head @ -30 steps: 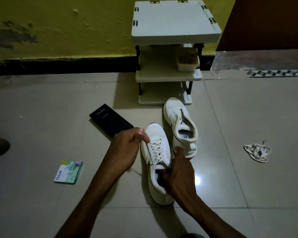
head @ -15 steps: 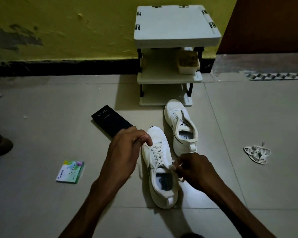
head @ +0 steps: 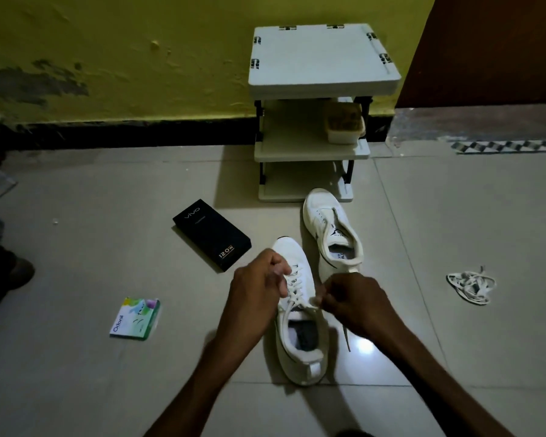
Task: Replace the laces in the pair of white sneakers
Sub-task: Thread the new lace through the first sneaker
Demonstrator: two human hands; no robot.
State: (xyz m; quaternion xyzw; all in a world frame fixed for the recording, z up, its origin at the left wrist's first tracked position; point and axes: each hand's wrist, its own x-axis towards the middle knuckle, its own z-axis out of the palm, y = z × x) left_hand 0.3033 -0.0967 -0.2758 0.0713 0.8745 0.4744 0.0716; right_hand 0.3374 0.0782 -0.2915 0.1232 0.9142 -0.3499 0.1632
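Pinching the lace (head: 297,283) of the near sneaker (head: 300,364) with both hands, the left hand (head: 256,288) at its 10 o'clock and the right hand (head: 356,304) at its 3 o'clock, I think I should pull gently, one crossing each time, so it does not slide.

the left hand (head: 255,287) and right hand (head: 355,305) are bare, and so are both slim forearms (head: 423,367).

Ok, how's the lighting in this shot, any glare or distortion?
Head view: dim overall, darker toward the edges; a bright glare spot on the floor beside the near sneaker; the wide lens bows the black skirting; the left hand, right hand and lace look slightly soft.
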